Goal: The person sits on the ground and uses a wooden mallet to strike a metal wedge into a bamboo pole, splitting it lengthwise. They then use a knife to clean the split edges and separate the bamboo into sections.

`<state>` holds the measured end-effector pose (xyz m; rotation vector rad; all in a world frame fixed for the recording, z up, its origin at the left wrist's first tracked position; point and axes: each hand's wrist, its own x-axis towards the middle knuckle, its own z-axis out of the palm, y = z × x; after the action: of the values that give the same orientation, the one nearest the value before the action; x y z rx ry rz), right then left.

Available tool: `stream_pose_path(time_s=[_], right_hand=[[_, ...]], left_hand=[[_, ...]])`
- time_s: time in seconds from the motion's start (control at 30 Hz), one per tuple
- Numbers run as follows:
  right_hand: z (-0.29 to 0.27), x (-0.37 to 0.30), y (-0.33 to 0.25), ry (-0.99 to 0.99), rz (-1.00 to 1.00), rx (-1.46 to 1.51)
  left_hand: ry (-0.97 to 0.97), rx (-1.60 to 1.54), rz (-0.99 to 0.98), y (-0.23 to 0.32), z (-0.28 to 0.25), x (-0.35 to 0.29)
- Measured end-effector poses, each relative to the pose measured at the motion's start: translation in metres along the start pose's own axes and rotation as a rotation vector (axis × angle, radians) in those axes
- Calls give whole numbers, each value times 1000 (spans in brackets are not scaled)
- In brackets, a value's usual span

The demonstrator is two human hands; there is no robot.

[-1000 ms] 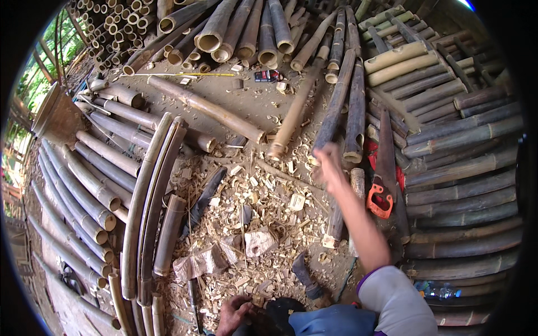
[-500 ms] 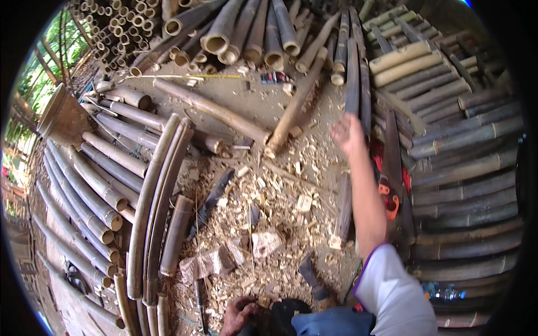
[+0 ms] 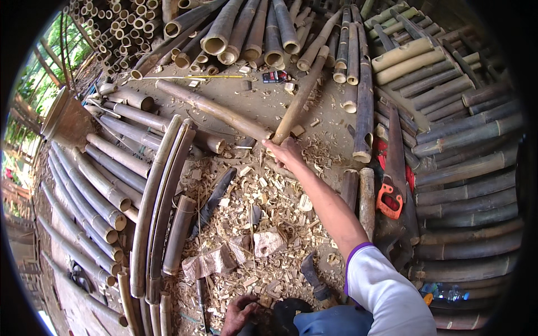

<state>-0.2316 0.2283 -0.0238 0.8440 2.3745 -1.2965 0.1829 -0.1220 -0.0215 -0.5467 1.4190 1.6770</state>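
My right hand point(image 3: 284, 153) reaches forward and is closed round the near end of a brown bamboo pole point(image 3: 305, 92) lying on the ground. Just left of it, another bamboo pole point(image 3: 213, 109) ends almost against the same spot. At the lower edge my left hand point(image 3: 240, 315) rests low beside my leg, its fingers loosely curled and apart, with nothing visible in them. A curved dark-bladed tool with a wooden handle point(image 3: 314, 274) lies to its right. Ahead of the left hand sits a chopped wooden block point(image 3: 269, 243) among pale shavings.
A hand saw with an orange handle point(image 3: 390, 200) lies on the right, beside stacked dark bamboo point(image 3: 468, 196). More bamboo lengths point(image 3: 162, 207) lie on the left. Poles with open ends point(image 3: 216, 45) lie across the back. A dark sheath-like object point(image 3: 213, 201) rests on the shavings.
My right hand has swung left from the dark poles on the right to the near end of the brown pole, and has closed. My left hand stays in place.
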Motion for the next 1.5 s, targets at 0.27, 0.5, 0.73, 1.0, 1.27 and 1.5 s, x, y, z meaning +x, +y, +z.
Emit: stream_pose_path(time_s=[0.27,0.5,0.73,1.0,1.27,1.5], right_hand=[[18,10,35,24,-242,761],[-73,48,19,114,-401,1027],[-135,69,-38,16,-514,1021],[-4,-125,41,-155,-416,461],[62,-254,81,-546,-466,371],[120,-311,107,-866,-559,340]], left_hand=[[-11,5,57,-5,-4,2],[11,48,61,-4,3,1],[20,297,241,15,-12,-9],[1206,1249,757,183,-95,-19],[1140,1219,333,213,-139,23],[1025,1268,340,237,-175,14]])
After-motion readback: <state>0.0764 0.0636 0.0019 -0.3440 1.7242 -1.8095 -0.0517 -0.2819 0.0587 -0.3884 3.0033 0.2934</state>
